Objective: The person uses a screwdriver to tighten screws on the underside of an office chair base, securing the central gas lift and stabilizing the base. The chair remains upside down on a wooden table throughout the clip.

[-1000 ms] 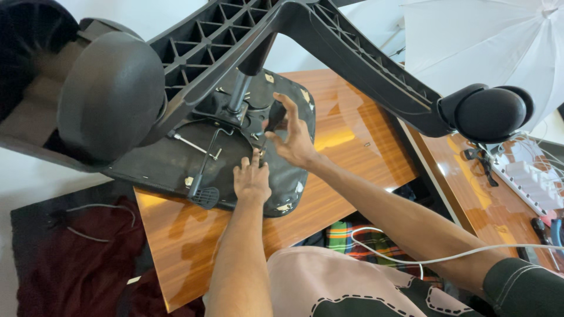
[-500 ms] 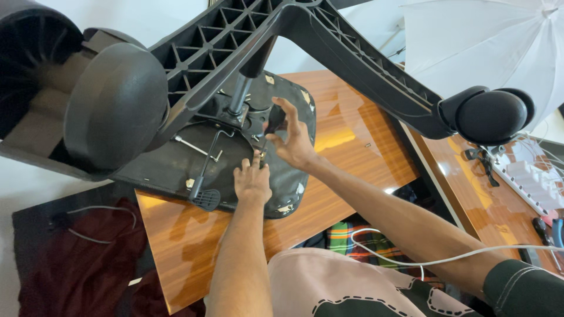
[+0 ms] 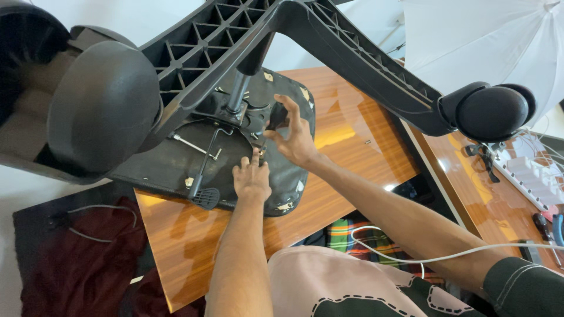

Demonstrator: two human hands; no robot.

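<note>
An office chair lies upside down on a wooden table (image 3: pixel 358 152), its black seat underside (image 3: pixel 170 164) facing up. The star base (image 3: pixel 329 47) with black casters (image 3: pixel 490 111) rises toward the camera on a grey gas cylinder (image 3: pixel 237 94). My left hand (image 3: pixel 251 179) rests flat on the seat underside, one finger pointing at a small screw near the mechanism plate. My right hand (image 3: pixel 294 138) grips a black knob (image 3: pixel 277 116) beside the mechanism. A metal lever with a black paddle (image 3: pixel 202 194) lies left of my left hand.
A large caster (image 3: pixel 100 111) looms at the left. A white umbrella (image 3: pixel 487 41) stands at the upper right. A second wooden surface at the right holds a white power strip (image 3: pixel 529 176) and cables. A dark red cloth (image 3: pixel 82 258) lies on the floor at the left.
The view has shifted slightly. Both hands stay in nearly the same place on the seat underside, the right still on the knob.
</note>
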